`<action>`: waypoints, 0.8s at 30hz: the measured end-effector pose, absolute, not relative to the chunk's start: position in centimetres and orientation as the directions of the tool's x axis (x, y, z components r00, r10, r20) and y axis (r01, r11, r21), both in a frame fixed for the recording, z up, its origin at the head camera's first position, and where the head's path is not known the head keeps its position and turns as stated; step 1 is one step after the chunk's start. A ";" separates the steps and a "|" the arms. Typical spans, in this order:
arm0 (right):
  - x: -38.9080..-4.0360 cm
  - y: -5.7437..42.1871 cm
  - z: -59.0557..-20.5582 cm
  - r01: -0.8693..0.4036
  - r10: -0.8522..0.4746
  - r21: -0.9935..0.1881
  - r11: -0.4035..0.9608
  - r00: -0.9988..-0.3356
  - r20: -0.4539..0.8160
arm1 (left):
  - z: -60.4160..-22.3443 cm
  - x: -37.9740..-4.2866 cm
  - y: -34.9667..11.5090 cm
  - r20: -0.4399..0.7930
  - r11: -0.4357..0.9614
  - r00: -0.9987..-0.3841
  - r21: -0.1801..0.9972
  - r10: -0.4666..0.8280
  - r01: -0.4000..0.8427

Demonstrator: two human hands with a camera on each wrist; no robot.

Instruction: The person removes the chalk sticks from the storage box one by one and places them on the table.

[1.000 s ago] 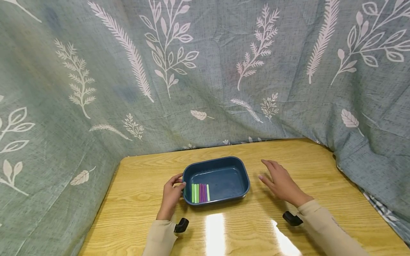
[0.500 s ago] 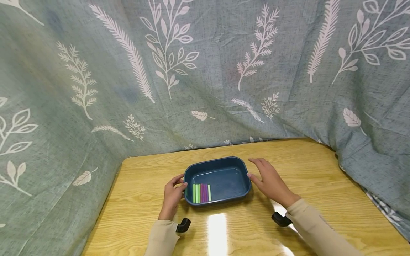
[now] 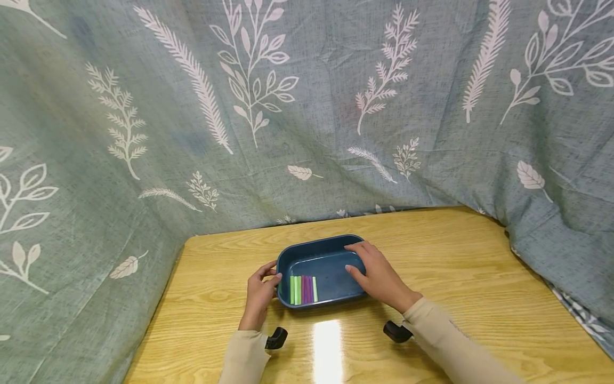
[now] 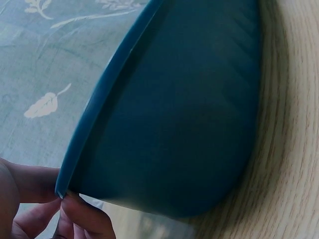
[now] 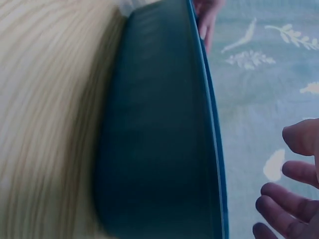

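A dark blue rectangular plastic tub point(image 3: 331, 269) sits on the wooden table. Lined up side by side in its near left corner are several thin sticks point(image 3: 307, 289), light green and purple. My left hand point(image 3: 259, 294) pinches the tub's left end, and in the left wrist view the thumb and fingers lie on either side of the rim point(image 4: 97, 104). Over the tub's right end reaches my right hand point(image 3: 382, 275), thumb and fingers apart with nothing between them. The right wrist view shows its fingertips point(image 5: 271, 206) above the rim, clear of the wall.
Both wrists carry a black camera mount, such as the right one point(image 3: 397, 332). Grey-blue leaf-print cloth point(image 3: 268, 176) hangs behind and on both sides of the wooden table point(image 3: 216, 277). Bright light reflects off the tabletop in front of the tub.
My right hand has moved left from beside the tub to over its right end. The left hand has kept hold of the rim, and the sticks lie as before.
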State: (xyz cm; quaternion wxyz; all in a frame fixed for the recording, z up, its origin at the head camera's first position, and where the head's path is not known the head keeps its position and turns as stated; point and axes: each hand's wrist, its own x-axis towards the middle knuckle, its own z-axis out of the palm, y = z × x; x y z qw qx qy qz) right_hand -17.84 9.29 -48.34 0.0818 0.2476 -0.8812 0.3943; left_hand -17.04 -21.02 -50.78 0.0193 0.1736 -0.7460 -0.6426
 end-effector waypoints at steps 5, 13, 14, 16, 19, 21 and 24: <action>-17.9 7.6 -48.8 -0.488 -0.403 -0.712 0.506 -0.863 0.305 | -51.0 -17.0 -21.0 -0.204 0.114 -0.934 0.963 -0.292 -0.245; -18.4 5.1 -49.6 -0.391 -0.419 -0.833 0.391 -0.882 0.217 | -51.0 -16.9 -21.0 -0.196 0.108 -0.935 0.966 -0.297 -0.236; -18.5 4.9 -49.8 -0.378 -0.417 -0.842 0.385 -0.885 0.206 | -51.0 -16.8 -21.0 -0.190 0.104 -0.937 0.968 -0.293 -0.229; -18.6 4.4 -50.1 -0.353 -0.412 -0.858 0.374 -0.892 0.187 | -51.0 -16.8 -20.9 -0.191 0.096 -0.938 0.969 -0.290 -0.227; -18.7 3.9 -50.5 -0.325 -0.396 -0.875 0.360 -0.902 0.172 | -51.0 -16.9 -20.8 -0.193 0.083 -0.939 0.971 -0.284 -0.224; -18.8 3.7 -50.7 -0.302 -0.385 -0.887 0.351 -0.909 0.157 | -50.9 -16.9 -20.8 -0.198 0.086 -0.938 0.969 -0.285 -0.230; -18.8 3.4 -50.7 -0.274 -0.379 -0.904 0.329 -0.915 0.139 | -51.0 -16.9 -20.8 -0.200 0.091 -0.935 0.968 -0.292 -0.235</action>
